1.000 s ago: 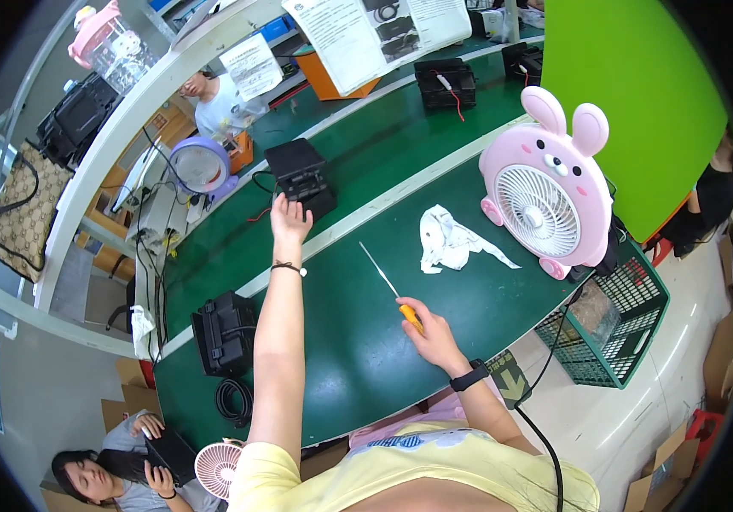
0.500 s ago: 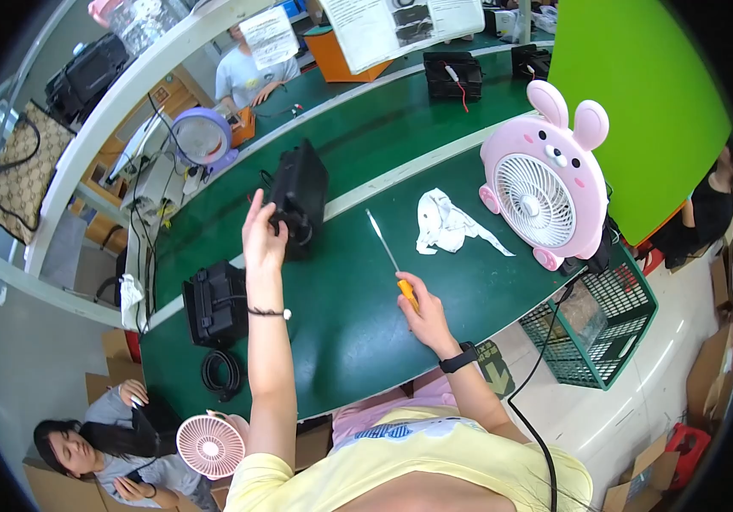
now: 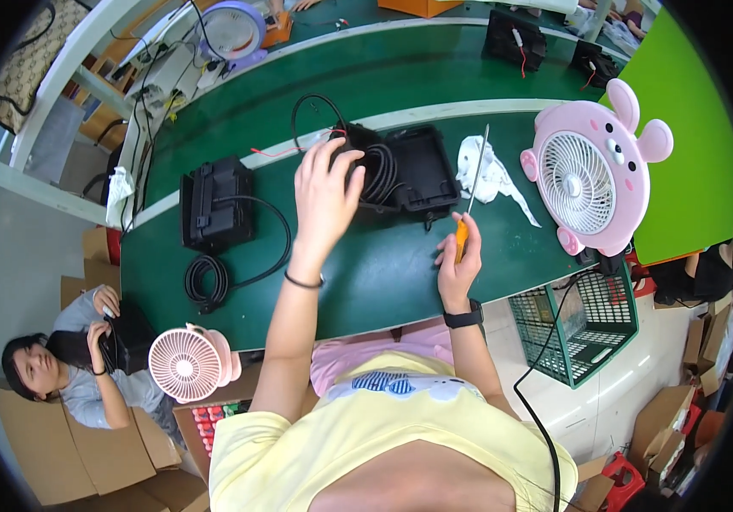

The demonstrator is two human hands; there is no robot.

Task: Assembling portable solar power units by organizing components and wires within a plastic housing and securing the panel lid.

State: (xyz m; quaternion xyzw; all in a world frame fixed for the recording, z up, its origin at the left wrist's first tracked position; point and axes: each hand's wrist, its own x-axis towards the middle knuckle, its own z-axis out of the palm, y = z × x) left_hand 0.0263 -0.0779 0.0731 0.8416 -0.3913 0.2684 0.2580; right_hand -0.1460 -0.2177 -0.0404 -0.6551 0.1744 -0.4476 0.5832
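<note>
In my right hand [image 3: 460, 271] is a screwdriver [image 3: 463, 235] with an orange-yellow handle, its long shaft pointing away from me. My left hand [image 3: 326, 192] reaches over the left side of an opened black plastic case [image 3: 426, 171], fingers stretched and parted. Whether its fingertips touch the case or the cable is unclear. Inside the case lies a coiled black cable [image 3: 381, 175], partly hidden by that hand. Thin red wires [image 3: 277, 152] stick out beside it. A second black case [image 3: 219, 205] stands to the left, joined to a coil of black cable [image 3: 204, 282].
A crumpled white cloth or tissue [image 3: 487, 175] and a pink rabbit-shaped fan [image 3: 584, 175] are on the green table [image 3: 366, 290] to the right. Below is a green plastic crate [image 3: 592, 337]. A small pink fan [image 3: 187, 365] and a seated person [image 3: 98, 367] are at lower left.
The black case near my left hand has gone from upright and closed to lying open, showing its cable. My right hand has moved right with the screwdriver. The whole view has shifted.
</note>
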